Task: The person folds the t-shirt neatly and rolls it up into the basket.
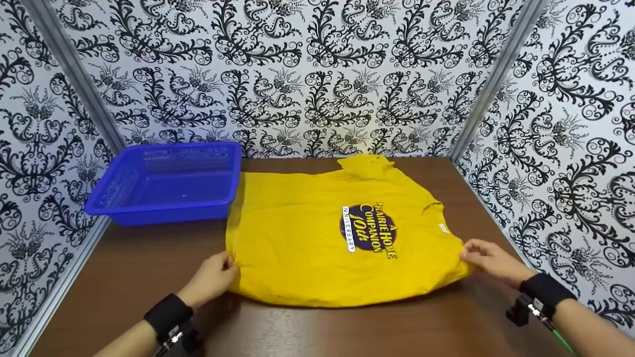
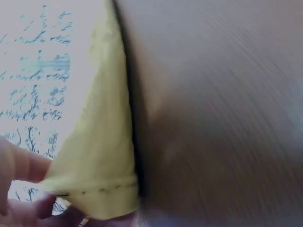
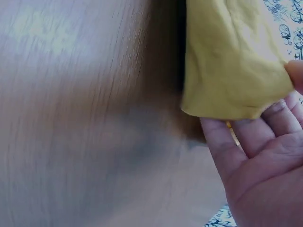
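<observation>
A soft yellow T-shirt (image 1: 297,218) lies spread on the brown, wood-grained counter (image 1: 322,332), its neckline to the right and its straight bottom hem (image 1: 234,218) to the left, just beside a blue plastic basket (image 1: 166,213). The left hand (image 1: 213,275) pinches the near corner of that hem between thumb and fingers; in the left wrist view the cloth there tapers to a folded band with a line of stitching. The right hand (image 1: 498,263) grips the shirt near the shoulder at the near side, thumb above and fingers below, and the right wrist view shows smooth, lightly creased fabric hanging over those fingers. Between the hands the near edge bows in a shallow curve, while the far sleeve (image 1: 367,166) sits bunched and crumpled. A dark round print (image 1: 369,228) with yellow lettering and a white strip marks the chest, and a small white label (image 1: 444,228) shows inside the collar. The basket is rectangular, with perforated, sloping walls and a broad rim. Behind stand panels (image 1: 317,74) patterned in black scrolls on white.
</observation>
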`<state>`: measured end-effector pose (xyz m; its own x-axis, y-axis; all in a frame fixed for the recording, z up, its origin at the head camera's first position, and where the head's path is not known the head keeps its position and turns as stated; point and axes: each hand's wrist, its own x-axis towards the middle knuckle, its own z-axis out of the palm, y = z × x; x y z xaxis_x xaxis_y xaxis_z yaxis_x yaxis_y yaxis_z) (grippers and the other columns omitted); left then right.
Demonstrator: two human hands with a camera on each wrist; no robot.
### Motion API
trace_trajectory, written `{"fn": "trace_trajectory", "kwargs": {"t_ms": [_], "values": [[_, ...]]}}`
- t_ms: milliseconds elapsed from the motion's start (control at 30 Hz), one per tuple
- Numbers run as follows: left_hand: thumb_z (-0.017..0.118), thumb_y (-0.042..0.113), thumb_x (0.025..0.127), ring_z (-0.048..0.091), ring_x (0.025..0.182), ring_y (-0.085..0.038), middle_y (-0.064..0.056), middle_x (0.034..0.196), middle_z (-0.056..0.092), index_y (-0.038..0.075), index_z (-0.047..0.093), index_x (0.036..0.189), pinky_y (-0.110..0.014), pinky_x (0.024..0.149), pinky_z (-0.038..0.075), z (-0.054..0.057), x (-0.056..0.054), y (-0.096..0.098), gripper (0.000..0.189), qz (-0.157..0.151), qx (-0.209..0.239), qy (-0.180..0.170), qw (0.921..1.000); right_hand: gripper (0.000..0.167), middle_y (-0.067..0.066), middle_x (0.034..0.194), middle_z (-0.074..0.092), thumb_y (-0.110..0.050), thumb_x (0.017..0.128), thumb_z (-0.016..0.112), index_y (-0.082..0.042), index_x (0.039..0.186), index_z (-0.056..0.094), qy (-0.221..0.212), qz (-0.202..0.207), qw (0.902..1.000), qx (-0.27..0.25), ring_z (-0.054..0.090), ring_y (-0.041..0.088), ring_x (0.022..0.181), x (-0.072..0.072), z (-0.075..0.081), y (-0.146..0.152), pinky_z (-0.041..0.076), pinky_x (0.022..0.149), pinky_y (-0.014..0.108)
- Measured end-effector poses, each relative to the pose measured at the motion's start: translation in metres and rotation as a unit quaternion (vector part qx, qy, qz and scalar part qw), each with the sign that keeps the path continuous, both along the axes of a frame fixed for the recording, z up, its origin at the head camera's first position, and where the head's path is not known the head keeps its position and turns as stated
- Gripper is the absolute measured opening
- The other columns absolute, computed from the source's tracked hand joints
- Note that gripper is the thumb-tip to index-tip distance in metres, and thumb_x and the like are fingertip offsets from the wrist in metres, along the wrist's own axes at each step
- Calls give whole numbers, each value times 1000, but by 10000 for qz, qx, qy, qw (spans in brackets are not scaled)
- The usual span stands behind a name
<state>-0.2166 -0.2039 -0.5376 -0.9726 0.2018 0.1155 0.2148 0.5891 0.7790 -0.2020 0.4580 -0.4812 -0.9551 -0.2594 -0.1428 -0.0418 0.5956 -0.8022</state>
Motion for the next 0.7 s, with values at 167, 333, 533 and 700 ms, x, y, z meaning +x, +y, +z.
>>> {"fn": "trace_trajectory", "kwargs": {"t_ms": [167, 333, 533, 700], "values": [[81, 15, 91, 52, 82, -19, -5, 89, 55, 6, 58, 101, -28, 69, 41, 3, -1, -3, 27, 119, 389, -674, 9969, 43, 1, 98, 72, -10, 100, 72, 20, 127, 56, -832, 266, 9959, -220, 67, 9, 85, 8, -2, 3, 57, 78, 24], [92, 10, 81, 53, 89, -24, -12, 95, 54, -9, 56, 107, -34, 76, 47, 26, 10, 6, 48, 331, -260, -1886, 9812, 47, 12, 99, 77, -4, 86, 83, 21, 121, 65, -1125, 548, 9915, 357, 70, 16, 87, 17, -10, 7, 57, 79, 24], [96, 19, 79, 64, 85, -23, -17, 100, 72, -12, 72, 111, -33, 73, 58, 0, -5, -10, 51, -181, -683, -2268, 9714, 24, 4, 84, 76, 1, 80, 85, 10, 101, 78, -736, 965, 9910, 566, 59, 5, 71, 19, -14, 1, 48, 65, 20], [85, 14, 89, 54, 67, -14, 0, 77, 63, 1, 76, 88, -25, 61, 44, 7, 4, -9, 16, -563, -274, -1894, 9799, 28, -2, 102, 77, 2, 97, 70, 19, 119, 67, -369, 1388, 9889, -378, 66, 1, 87, 18, -8, -3, 53, 78, 18]]}}
